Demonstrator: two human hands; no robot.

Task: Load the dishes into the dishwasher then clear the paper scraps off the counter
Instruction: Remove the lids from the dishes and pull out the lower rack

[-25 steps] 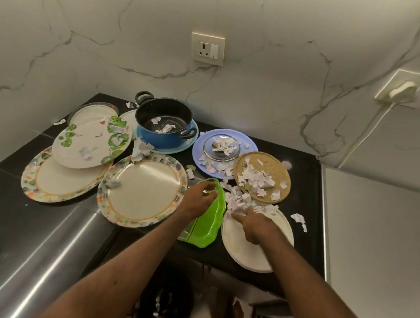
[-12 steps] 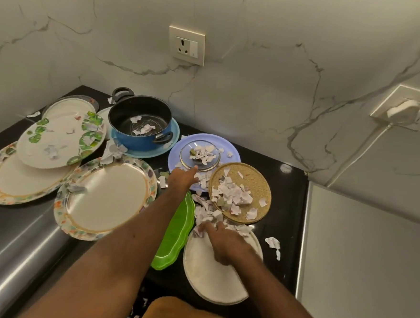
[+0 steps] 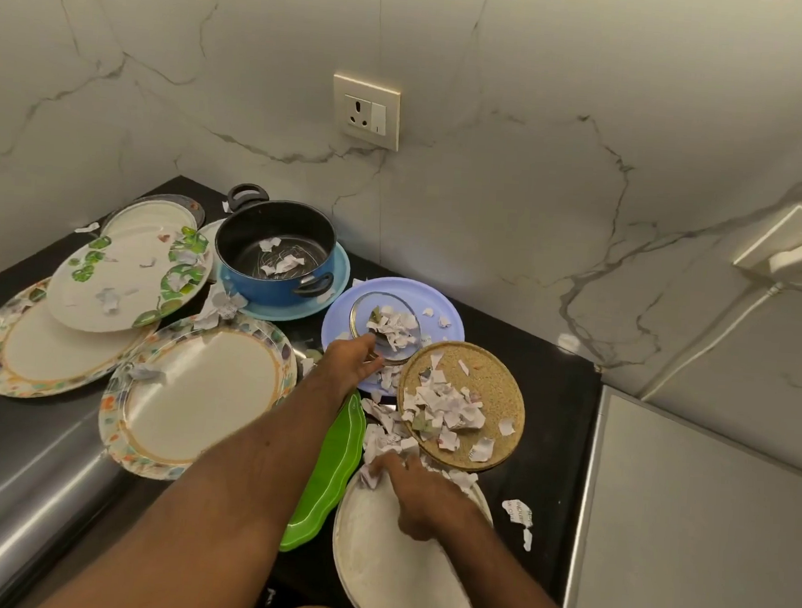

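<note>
My left hand (image 3: 350, 362) pinches the near rim of a small glass dish (image 3: 388, 324), which tilts over the purple plate (image 3: 444, 302) with paper scraps in it. My right hand (image 3: 419, 492) rests on the white plate (image 3: 395, 569) at the counter's front, its fingers curled on a bunch of paper scraps (image 3: 378, 468). A green plate (image 3: 330, 470) leans on edge between my forearms. More scraps cover the brown round plate (image 3: 502, 387). The blue pot (image 3: 272, 290) holds a few scraps.
Two floral-rimmed plates (image 3: 203, 394) (image 3: 39, 359) and a leaf-patterned plate (image 3: 121, 279) lie at the left on the black counter (image 3: 558, 409). A steel surface (image 3: 20, 491) runs along the front left. Loose scraps (image 3: 517, 511) lie beside a white panel (image 3: 707, 515).
My left hand let go of the green plate, reached forward and took the glass dish, tipping it up. My right hand stayed on the white plate, drawing scraps together.
</note>
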